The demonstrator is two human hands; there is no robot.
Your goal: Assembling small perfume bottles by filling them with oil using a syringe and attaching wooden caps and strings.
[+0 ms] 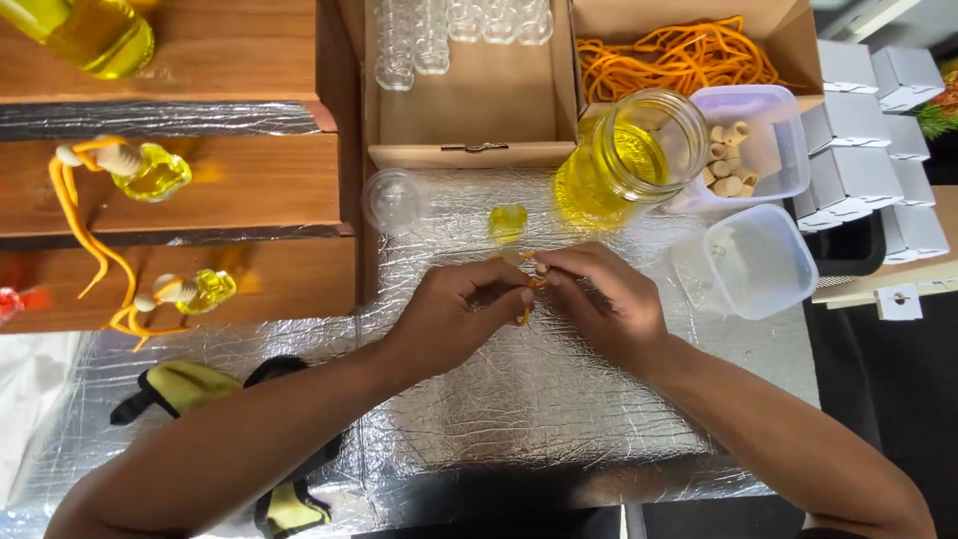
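Note:
Over the silver foil mat (519,399), my left hand (454,314) and my right hand (604,299) meet fingertip to fingertip. Both pinch an orange cord (526,311) with a small pale wooden bead (513,257) at its top. Just beyond my fingers, a small glass bottle of yellow liquid (507,222) stands on the mat. A large open jar of yellow liquid (624,155) sits to the right of it. How the cord runs between my fingers is hidden.
A clear round lid (394,200) lies left of the small bottle. Cardboard boxes at the back hold empty vials (449,30) and orange cords (674,55). Plastic tubs (753,260) sit right, one with wooden caps (728,160). Finished corded bottles (150,170) rest on wooden steps left.

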